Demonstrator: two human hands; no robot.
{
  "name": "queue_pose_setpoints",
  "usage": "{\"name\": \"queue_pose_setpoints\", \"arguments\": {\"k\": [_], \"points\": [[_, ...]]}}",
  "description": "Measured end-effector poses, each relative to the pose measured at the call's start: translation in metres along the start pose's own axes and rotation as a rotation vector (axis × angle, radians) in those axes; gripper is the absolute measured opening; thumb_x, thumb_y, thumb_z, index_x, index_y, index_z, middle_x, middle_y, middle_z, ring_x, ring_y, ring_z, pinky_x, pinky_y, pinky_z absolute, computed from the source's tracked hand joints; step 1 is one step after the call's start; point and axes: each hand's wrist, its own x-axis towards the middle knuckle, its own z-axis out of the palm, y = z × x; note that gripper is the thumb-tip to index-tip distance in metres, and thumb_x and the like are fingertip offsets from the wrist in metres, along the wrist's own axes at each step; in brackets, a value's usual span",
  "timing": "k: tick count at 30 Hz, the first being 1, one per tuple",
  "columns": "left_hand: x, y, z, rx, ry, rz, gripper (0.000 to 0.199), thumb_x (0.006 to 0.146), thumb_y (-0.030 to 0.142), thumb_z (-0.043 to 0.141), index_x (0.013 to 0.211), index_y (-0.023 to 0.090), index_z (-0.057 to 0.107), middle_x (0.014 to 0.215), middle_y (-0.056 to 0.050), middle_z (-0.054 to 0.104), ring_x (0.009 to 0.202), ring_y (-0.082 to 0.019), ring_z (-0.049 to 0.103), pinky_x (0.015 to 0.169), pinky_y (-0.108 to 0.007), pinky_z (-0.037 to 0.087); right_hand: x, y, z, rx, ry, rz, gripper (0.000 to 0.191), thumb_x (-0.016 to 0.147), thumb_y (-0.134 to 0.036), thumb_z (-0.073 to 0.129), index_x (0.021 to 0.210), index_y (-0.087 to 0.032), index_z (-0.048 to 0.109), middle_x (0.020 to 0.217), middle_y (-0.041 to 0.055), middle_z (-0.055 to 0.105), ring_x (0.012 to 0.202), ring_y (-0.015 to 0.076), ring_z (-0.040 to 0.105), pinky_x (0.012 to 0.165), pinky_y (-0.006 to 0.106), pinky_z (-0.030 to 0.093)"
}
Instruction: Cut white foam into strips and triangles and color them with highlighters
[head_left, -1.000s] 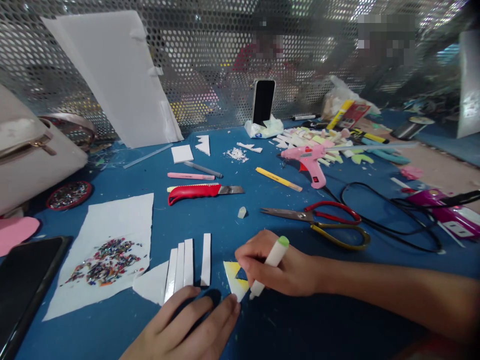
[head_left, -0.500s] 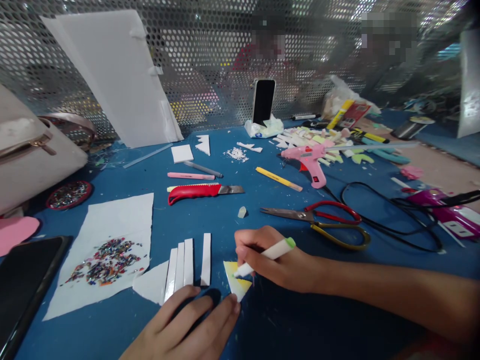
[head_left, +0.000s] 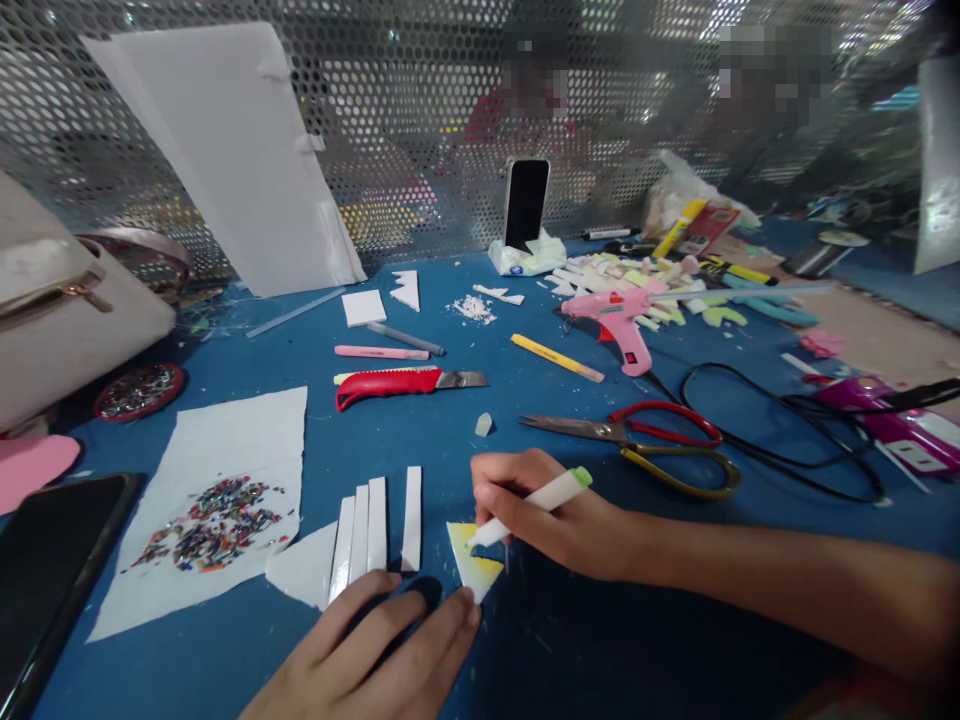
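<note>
My right hand (head_left: pixel 570 525) is closed around a white marker with a green end (head_left: pixel 556 492), its tip down on a small triangular white piece (head_left: pixel 474 583). That piece has yellow colouring along its far and right parts, with a little green by the tip. My left hand (head_left: pixel 382 650) lies with its fingers stretched out, one fingertip pressing the piece's near corner. Beyond that hand's other fingers are several white strips (head_left: pixel 360 530), partly over a white offcut (head_left: pixel 304 570). One more strip (head_left: pixel 412 520) lies apart from them.
A red utility knife (head_left: pixel 397 382), scissors (head_left: pixel 622 430) and a yellow marker (head_left: pixel 557 357) lie beyond my hands. Farther right are a pink glue gun (head_left: pixel 622 315) and its black cable. At left, a paper sheet (head_left: pixel 247 430) carries colourful bits beside a dark phone (head_left: pixel 52 590).
My right hand and the marker have shifted very slightly, with the tip still at the triangular piece. The left hand has stayed in place.
</note>
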Motion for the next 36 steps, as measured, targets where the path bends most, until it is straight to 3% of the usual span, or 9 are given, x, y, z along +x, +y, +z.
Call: {"name": "queue_pose_setpoints", "arguments": {"k": [5, 8, 12, 16, 20, 24, 27, 31, 36], "points": [[-0.0011, -0.0041, -0.0001, 0.017, -0.022, 0.040, 0.046, 0.112, 0.044, 0.031, 0.142, 0.021, 0.056, 0.144, 0.006, 0.058, 0.118, -0.018, 0.052, 0.127, -0.043, -0.002, 0.0002, -0.0001, -0.0004, 0.029, -0.048, -0.007, 0.047, 0.105, -0.044, 0.045, 0.067, -0.016, 0.049, 0.061, -0.0018, 0.051, 0.056, 0.0099, 0.047, 0.052, 0.023, 0.032], [-0.0010, -0.0050, 0.0001, 0.020, -0.019, 0.044, 0.047, 0.111, 0.047, 0.033, 0.143, 0.020, 0.056, 0.145, 0.005, 0.058, 0.119, -0.018, 0.051, 0.127, -0.042, -0.002, 0.0006, 0.0003, -0.0008, -0.013, 0.021, -0.014, 0.043, 0.105, -0.042, 0.043, 0.072, -0.015, 0.052, 0.065, -0.0016, 0.051, 0.058, 0.0100, 0.046, 0.053, 0.023, 0.032], [-0.0003, -0.0040, 0.0005, 0.011, -0.021, 0.038, 0.045, 0.112, 0.044, 0.032, 0.142, 0.021, 0.057, 0.144, 0.005, 0.059, 0.118, -0.018, 0.052, 0.126, -0.042, 0.000, 0.0009, 0.0010, -0.0007, 0.074, -0.076, 0.007, 0.046, 0.102, -0.046, 0.050, 0.068, -0.016, 0.049, 0.060, -0.0025, 0.050, 0.055, 0.0094, 0.045, 0.050, 0.023, 0.031], [0.0004, -0.0023, 0.0010, 0.006, -0.019, 0.021, 0.046, 0.112, 0.044, 0.031, 0.142, 0.020, 0.057, 0.144, 0.005, 0.059, 0.118, -0.017, 0.052, 0.127, -0.042, 0.000, 0.0011, 0.0015, -0.0005, 0.058, -0.013, 0.009, 0.046, 0.103, -0.047, 0.050, 0.070, -0.015, 0.052, 0.063, -0.0023, 0.050, 0.057, 0.0095, 0.044, 0.051, 0.023, 0.031], [-0.0002, -0.0010, 0.0018, 0.011, -0.012, 0.029, 0.046, 0.112, 0.045, 0.032, 0.143, 0.021, 0.056, 0.143, 0.006, 0.060, 0.118, -0.017, 0.052, 0.127, -0.042, 0.000, 0.0008, 0.0004, -0.0017, 0.106, -0.118, 0.027, 0.048, 0.101, -0.048, 0.053, 0.067, -0.015, 0.050, 0.059, -0.0028, 0.049, 0.054, 0.0089, 0.044, 0.049, 0.023, 0.029], [-0.0020, -0.0018, 0.0014, 0.007, -0.011, 0.016, 0.046, 0.112, 0.044, 0.029, 0.141, 0.022, 0.057, 0.143, 0.006, 0.059, 0.117, -0.017, 0.053, 0.127, -0.042, 0.001, 0.0009, -0.0005, -0.0024, 0.060, -0.041, 0.008, 0.047, 0.102, -0.049, 0.051, 0.070, -0.015, 0.052, 0.063, -0.0025, 0.049, 0.057, 0.0094, 0.043, 0.051, 0.023, 0.030], [-0.0035, -0.0029, 0.0008, 0.018, -0.010, 0.049, 0.045, 0.112, 0.042, 0.031, 0.142, 0.020, 0.056, 0.144, 0.005, 0.059, 0.118, -0.017, 0.052, 0.127, -0.043, -0.001, 0.0004, 0.0023, -0.0005, 0.127, -0.104, 0.019, 0.048, 0.100, -0.051, 0.055, 0.068, -0.015, 0.050, 0.060, -0.0028, 0.048, 0.055, 0.0093, 0.043, 0.049, 0.022, 0.030], [-0.0040, -0.0028, 0.0012, 0.039, -0.011, 0.050, 0.045, 0.112, 0.042, 0.033, 0.145, 0.021, 0.054, 0.146, 0.003, 0.057, 0.119, -0.018, 0.052, 0.127, -0.043, 0.000, -0.0013, 0.0083, 0.0024, 0.404, -0.009, -0.022, 0.035, 0.101, -0.051, 0.053, 0.095, -0.016, 0.056, 0.069, -0.0010, 0.059, 0.059, 0.0118, 0.057, 0.054, 0.021, 0.044], [-0.0024, -0.0016, 0.0006, 0.018, 0.007, 0.008, 0.038, 0.111, 0.035, 0.040, 0.146, 0.026, 0.053, 0.149, 0.004, 0.054, 0.120, -0.015, 0.052, 0.127, -0.042, 0.001, -0.0038, 0.0033, -0.0020, 0.120, 0.109, -0.143, 0.026, 0.106, -0.039, 0.048, 0.108, -0.016, 0.062, 0.094, 0.0052, 0.064, 0.085, 0.0146, 0.064, 0.078, 0.026, 0.050]]}}
